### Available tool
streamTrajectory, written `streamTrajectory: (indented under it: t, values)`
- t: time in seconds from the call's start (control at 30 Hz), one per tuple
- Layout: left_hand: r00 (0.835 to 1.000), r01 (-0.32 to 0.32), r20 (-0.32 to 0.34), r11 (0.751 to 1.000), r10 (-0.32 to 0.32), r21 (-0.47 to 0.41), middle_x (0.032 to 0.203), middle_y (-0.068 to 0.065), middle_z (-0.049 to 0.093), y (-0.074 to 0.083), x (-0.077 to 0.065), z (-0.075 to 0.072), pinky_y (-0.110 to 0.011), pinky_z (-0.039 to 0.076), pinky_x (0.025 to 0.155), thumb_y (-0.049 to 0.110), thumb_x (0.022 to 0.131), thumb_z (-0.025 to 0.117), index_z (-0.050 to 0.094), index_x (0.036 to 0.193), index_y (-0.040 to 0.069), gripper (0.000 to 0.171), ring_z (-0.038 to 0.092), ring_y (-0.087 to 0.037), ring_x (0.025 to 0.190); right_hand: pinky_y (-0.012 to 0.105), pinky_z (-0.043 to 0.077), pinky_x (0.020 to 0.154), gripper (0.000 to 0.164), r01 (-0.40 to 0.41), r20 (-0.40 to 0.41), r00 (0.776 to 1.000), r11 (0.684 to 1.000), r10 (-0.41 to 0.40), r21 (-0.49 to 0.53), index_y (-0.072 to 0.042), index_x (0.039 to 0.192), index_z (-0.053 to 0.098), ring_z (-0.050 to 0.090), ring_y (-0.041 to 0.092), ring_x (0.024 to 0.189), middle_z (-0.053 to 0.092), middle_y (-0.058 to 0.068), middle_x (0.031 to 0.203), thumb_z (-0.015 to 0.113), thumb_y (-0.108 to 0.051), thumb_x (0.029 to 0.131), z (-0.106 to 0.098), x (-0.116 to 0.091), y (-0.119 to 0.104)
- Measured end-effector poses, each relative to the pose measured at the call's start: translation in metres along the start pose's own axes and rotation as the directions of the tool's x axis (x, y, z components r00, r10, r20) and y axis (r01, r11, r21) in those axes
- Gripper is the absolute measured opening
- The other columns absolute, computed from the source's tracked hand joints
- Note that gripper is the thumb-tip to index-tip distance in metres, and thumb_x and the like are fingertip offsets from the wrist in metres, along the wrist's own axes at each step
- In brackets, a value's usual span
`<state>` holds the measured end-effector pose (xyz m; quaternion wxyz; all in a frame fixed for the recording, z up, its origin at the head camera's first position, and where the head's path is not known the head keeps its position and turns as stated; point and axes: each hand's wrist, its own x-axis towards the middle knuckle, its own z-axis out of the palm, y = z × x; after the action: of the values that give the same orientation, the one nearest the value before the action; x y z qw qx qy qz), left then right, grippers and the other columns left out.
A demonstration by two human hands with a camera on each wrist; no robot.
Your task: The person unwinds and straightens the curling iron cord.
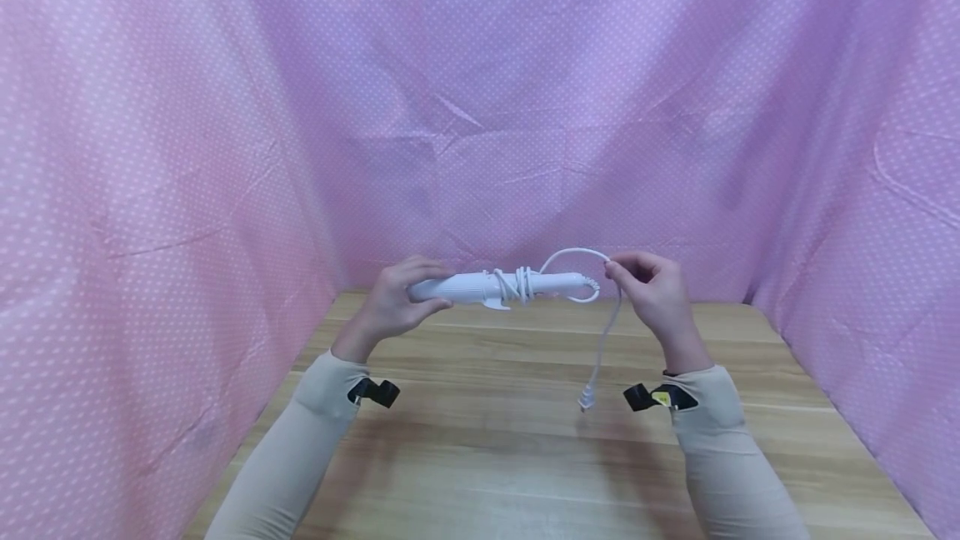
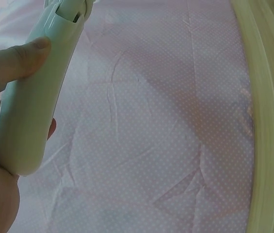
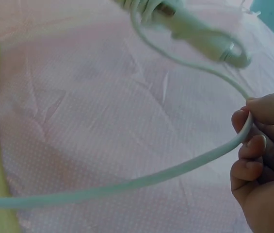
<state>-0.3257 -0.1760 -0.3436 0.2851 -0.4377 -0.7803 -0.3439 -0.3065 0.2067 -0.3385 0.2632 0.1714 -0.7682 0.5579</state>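
Cord (image 1: 522, 283) around white appliance (image 1: 467, 288), left hand (image 1: 393, 300) gripping appliance, right hand (image 1: 660, 294) pinching cord

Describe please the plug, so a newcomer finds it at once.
Over the wooden table, find the right hand, which pinches a white cord. Follow the cord down to its free end, where the plug hangs. Unlike the larger white appliance in the left hand, it is small and no hand touches it.

Booth (image 1: 150, 148) of pink dotted cloth (image 1: 525, 90)
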Motion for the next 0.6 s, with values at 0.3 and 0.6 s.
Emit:
streamTrajectory:
  t: [0.3, 0.6]
  values:
    - [0.999, -0.038, -0.016, 0.999, 0.037, -0.023, 0.108, -0.012, 0.072, 0.003, 0.003, 0.000, -0.040, 0.055, 0.086, 0.004, 0.069, 0.087, 0.071, 0.109, 0.003, 0.043, 0.066, -0.027, 0.100, 0.019, 0.046, 0.059, 0.023, -0.111, 0.122, 0.985, 0.992, 0.118, -0.066, 0.006, 0.096, 0.071, 0.058, 0.004, 0.067, 0.072, 0.004, 0.079, 0.071, -0.016, 0.090, 0.000, -0.003, 0.035]
    - [0.998, -0.044, -0.055, 0.996, 0.040, -0.082, 0.109, -0.014, 0.072, 0.008, 0.008, -0.003, -0.034, 0.053, 0.090, 0.001, 0.070, 0.085, 0.071, 0.111, 0.002, 0.044, 0.066, -0.026, 0.101, 0.022, 0.046, 0.057, 0.016, -0.083, 0.330, 0.933, 0.979, 0.142, -0.185, 0.003, 0.094, 0.072, 0.058, 0.010, 0.066, 0.072, 0.015, 0.083, 0.067, -0.012, 0.091, 0.013, -0.012, 0.050]
